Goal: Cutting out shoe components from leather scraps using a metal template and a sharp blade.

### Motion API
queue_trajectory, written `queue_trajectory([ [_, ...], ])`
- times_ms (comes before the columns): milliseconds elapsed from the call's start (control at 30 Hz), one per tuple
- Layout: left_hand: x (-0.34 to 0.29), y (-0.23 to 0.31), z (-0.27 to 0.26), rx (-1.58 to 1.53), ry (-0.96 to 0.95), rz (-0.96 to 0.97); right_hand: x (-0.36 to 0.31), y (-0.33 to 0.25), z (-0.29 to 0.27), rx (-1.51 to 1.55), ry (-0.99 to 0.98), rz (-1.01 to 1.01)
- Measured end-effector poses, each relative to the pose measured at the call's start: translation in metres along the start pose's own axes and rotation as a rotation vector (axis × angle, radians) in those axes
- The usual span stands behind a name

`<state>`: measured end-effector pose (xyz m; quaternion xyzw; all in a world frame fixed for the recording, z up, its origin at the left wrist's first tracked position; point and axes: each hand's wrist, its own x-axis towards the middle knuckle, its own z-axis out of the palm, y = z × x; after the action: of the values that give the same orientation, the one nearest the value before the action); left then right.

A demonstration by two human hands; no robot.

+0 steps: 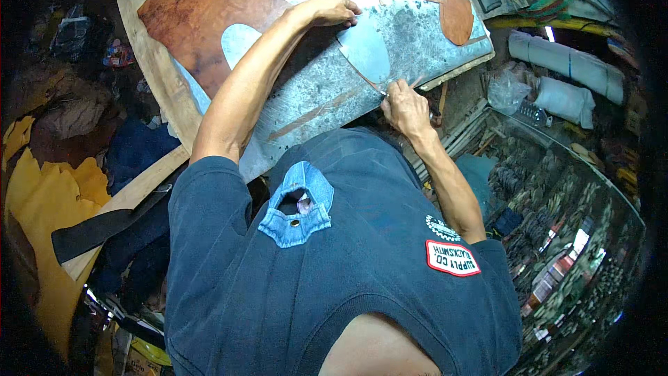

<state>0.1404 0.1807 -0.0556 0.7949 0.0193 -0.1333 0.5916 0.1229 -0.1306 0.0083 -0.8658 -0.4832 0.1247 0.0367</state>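
A pale blue-grey rounded piece (367, 56), like leather seen from its back, lies flat on the metal-topped work table (306, 101). My left hand (328, 10) reaches across to its far end, fingers bent and pressed down on it. At the table's near edge my right hand (406, 106) is closed in a fist by the piece's near tip. A thin brown strip (367, 81) runs along the piece's left edge toward that fist. What the right fingers grip is mostly hidden; a small shiny bit shows beside them.
A large brown hide (209, 10) covers the table's far left. A brown oval piece (456, 19) lies at the right, near hand tools (489, 1). White rolls (567, 66) stand beyond the right edge. Yellow leather (52, 202) hangs at the left; a glass-topped case (563, 223) stands at the right.
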Motion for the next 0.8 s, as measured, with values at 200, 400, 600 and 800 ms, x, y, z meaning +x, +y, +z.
queue_trajectory([
  [200,-0.012,0.005,0.000,0.286,-0.036,0.047,-0.068,0.010,-0.011,0.195,-0.101,0.178],
  [400,-0.087,0.025,0.049,0.083,0.698,0.049,-0.136,0.071,-0.002,0.248,-0.161,0.634],
  [600,-0.125,0.036,0.144,0.590,0.663,0.087,-0.039,0.023,-0.025,0.733,0.316,0.532],
  [800,-0.119,0.027,0.162,0.743,0.644,-0.008,0.056,-0.011,-0.017,0.478,0.075,0.348],
])
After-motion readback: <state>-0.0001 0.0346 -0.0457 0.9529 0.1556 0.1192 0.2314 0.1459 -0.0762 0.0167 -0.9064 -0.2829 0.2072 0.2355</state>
